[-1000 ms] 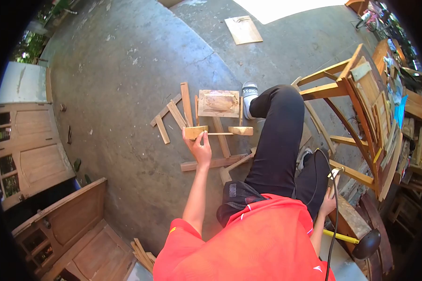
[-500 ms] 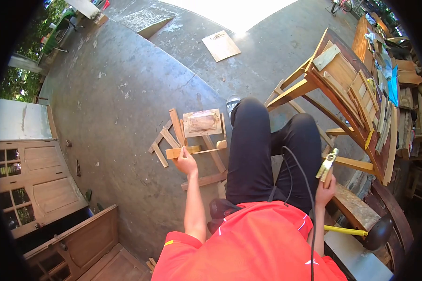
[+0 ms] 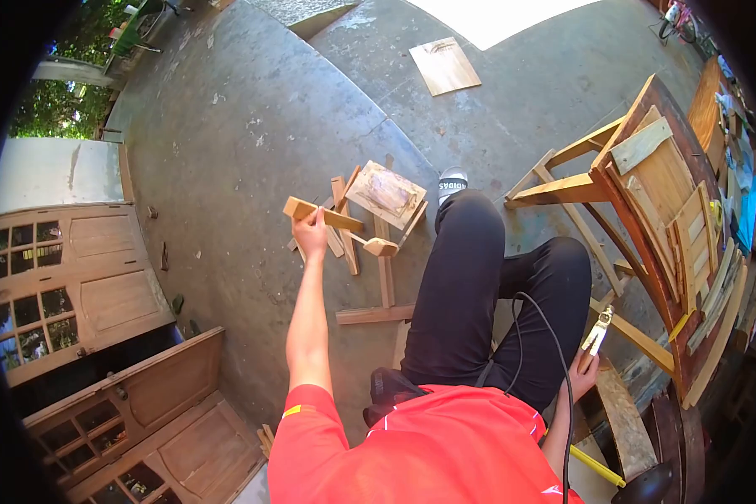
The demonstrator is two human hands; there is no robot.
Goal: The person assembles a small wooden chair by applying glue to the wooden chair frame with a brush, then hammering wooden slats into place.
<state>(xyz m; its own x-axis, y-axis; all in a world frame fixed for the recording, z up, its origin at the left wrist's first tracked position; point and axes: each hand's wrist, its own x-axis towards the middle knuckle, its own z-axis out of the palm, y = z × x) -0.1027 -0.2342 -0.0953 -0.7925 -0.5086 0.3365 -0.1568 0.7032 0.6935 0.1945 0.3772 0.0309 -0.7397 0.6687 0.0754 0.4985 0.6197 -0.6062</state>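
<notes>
Out to the front left, my left hand [image 3: 311, 237] is closed around a light wooden bar [image 3: 342, 220]. The bar overlaps a small wooden frame in this view, with a thin stick running to a rounded wooden end piece [image 3: 381, 248]. A square board [image 3: 386, 191] with a rough, stained middle sits at the top of this frame. Beside my right thigh, my right hand [image 3: 583, 375] grips a pale gold tool [image 3: 597, 329] with two spread legs, shaped like pliers. Its lower part is hidden in the palm.
Loose wooden strips [image 3: 385, 281] lie on the concrete below the frame. A large overturned wooden furniture piece [image 3: 601, 186], stacked with boards, stands to the right. Panelled doors [image 3: 113, 294] are at left. A flat board [image 3: 445, 65] lies ahead. A black cable [image 3: 554, 344] crosses my lap.
My left hand has moved forward and left with the wooden bar, which now slants. My right hand has turned the gold tool, so its two legs show. The view has shifted.
</notes>
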